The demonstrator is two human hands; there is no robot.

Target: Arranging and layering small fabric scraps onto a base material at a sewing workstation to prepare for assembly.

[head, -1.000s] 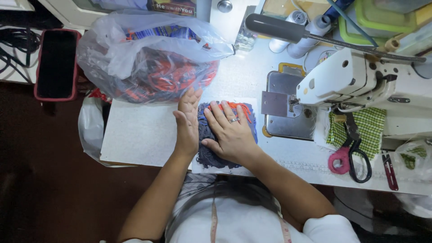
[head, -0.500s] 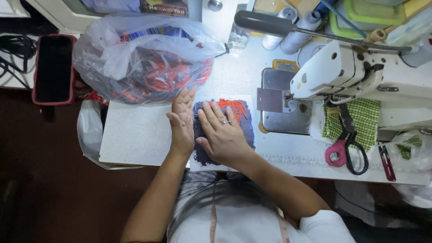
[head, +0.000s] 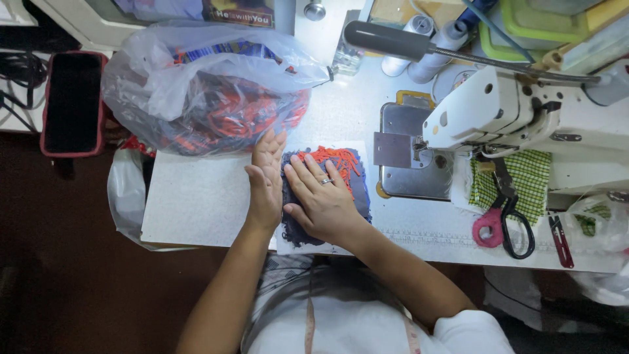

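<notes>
Plastic bag (head: 196, 85) holds orange-blue cloth; both hands press fabric stack (head: 327, 196).

A: Bare tabletop (head: 196, 196) left of the left hand (head: 264, 187): open lane.
B: Ahead, bulging plastic bag (head: 203, 85) blocks. Right, sewing machine (head: 524, 118) and scissors (head: 503, 223) crowd the table edge.

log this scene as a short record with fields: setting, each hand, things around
setting: white sewing table, seen from above
left hand: flat, edge against the left side of the fabric stack
right hand: flat on top of the stack, ring on one finger
behind hands: plastic bag of fabric
right: sewing machine, pink scissors on green checked cloth
far left: dark phone
</notes>
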